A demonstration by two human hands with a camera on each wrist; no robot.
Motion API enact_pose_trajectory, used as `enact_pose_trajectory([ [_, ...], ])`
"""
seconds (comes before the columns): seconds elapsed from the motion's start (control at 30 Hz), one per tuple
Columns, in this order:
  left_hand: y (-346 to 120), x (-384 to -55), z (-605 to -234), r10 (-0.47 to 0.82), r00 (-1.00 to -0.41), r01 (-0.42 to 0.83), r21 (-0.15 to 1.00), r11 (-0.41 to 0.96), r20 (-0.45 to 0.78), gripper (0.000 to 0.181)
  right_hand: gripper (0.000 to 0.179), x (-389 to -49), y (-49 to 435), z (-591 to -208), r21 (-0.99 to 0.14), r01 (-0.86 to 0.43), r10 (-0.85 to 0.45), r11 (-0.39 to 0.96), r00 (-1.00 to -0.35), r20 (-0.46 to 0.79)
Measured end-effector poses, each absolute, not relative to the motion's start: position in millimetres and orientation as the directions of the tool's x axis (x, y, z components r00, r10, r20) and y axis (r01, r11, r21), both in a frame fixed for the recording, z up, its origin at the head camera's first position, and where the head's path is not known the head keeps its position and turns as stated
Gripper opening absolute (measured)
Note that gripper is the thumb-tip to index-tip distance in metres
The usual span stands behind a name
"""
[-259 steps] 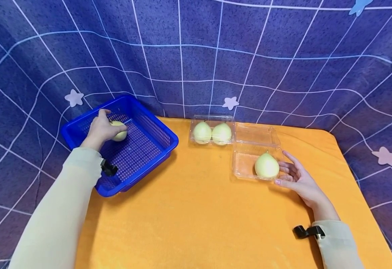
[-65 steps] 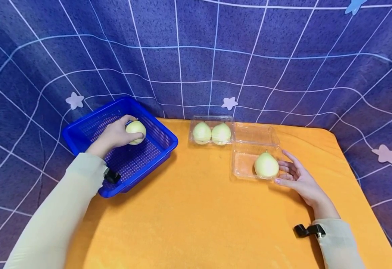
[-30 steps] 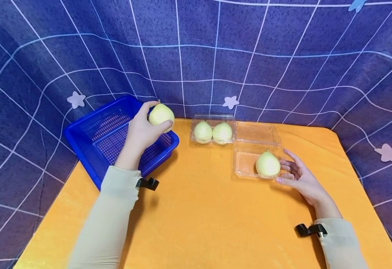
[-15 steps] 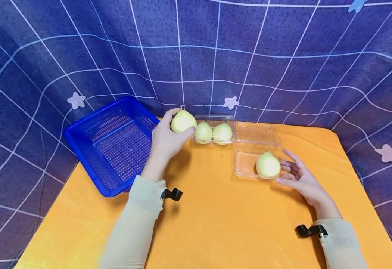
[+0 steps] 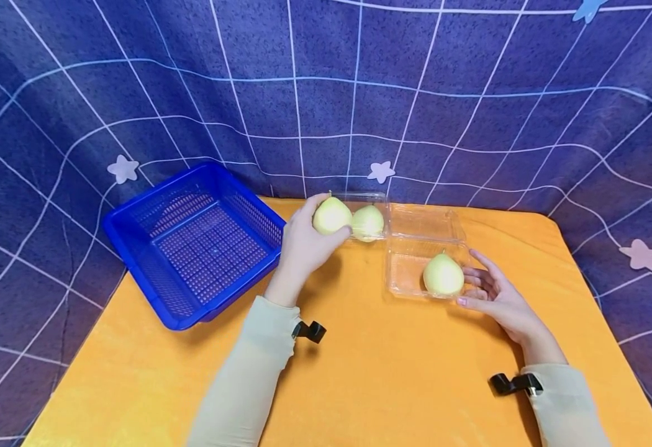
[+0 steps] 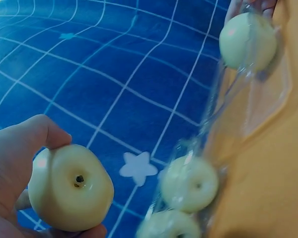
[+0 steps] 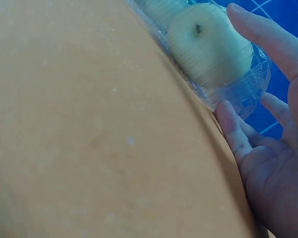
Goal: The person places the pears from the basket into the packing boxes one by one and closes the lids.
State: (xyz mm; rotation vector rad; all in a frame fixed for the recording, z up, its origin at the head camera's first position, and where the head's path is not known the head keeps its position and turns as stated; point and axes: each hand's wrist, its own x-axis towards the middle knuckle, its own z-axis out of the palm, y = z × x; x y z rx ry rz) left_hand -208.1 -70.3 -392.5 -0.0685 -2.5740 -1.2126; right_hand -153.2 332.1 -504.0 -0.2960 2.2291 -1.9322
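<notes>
My left hand (image 5: 306,245) grips a pale yellow-green pear (image 6: 72,193) between thumb and fingers, raised with its stem up. In the head view it overlaps the left end of a closed clear plastic box (image 5: 379,200). That box contains two pears; the right one (image 5: 367,225) shows, while the held pear hides the other, seen in the left wrist view. To the right, an open clear clamshell box (image 5: 404,279) has one pear (image 5: 443,274) at its right end. My right hand (image 5: 505,304) rests with spread, relaxed fingers at that end, touching the box.
A blue perforated plastic basket (image 5: 236,288) stands tilted at the left of the orange-covered table (image 5: 376,372). The clamshell's lid (image 5: 426,221) lies folded back toward the curtain. A blue curtain (image 5: 326,105) with white grid lines hangs behind and on both sides.
My left hand has lifted the pear out of the blue basket and carried it right to the closed box. My right hand has stayed at the open box.
</notes>
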Motion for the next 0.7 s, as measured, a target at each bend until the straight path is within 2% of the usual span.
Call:
enact_pose_trajectory([
  [0.17,-54.7,-206.3,-402.1,-0.057,-0.968,0.154,0.761,0.631,0.244,0.074,0.100,-153.3,332.9,-503.2,-0.989,-0.030,-0.264,0.145,-0.964,-0.010],
  [0.33,-38.3,-208.2,-408.6,-0.010,-0.967,0.185,0.732,0.656,0.253,0.075,0.100,-153.9,332.6,-503.6,-0.989,-0.033,-0.261,0.142,-0.965,-0.005],
  [0.7,7.5,-201.2,-406.2,0.088,-0.974,0.215,0.735,0.643,0.208,0.073,0.099,-153.6,332.3,-503.3,-0.992,-0.060,-0.279,0.111,-0.960,0.027],
])
